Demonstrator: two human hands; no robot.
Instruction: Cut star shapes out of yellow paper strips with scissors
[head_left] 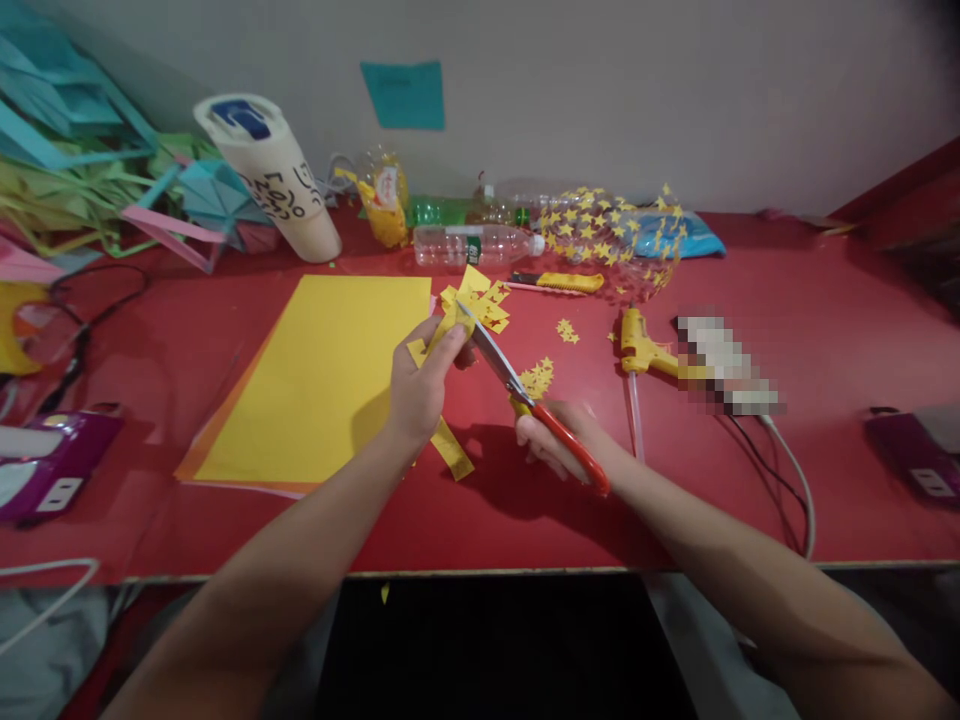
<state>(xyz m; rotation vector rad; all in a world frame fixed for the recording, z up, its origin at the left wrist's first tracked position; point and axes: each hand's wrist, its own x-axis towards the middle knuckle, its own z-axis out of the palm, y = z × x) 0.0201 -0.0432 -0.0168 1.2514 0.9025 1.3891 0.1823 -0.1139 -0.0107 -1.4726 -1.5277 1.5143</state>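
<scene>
1. your left hand (418,388) is pinched closed on a small yellow paper piece (454,322), which sits at the tips of the steel scissors with red handles (516,387); your right hand (590,432) is wrapped round those handles.
2. done, it seems: some small yellow paper stars (538,378) lie cut out just beyond your right hand, with a smaller star cluster (568,331) farther off.
3. also done: many stars show on the clear, rounded plastic form (592,222) at the far side; how they are fixed, you can't tell from here.
4. left, judging by what lies about: the piece in your fingers looks unfinished, and a loose yellow paper strip (453,452) lies on the near side.
5. the large yellow paper sheet (322,375) on the left looks whole, so plenty of stock probably remains.
</scene>
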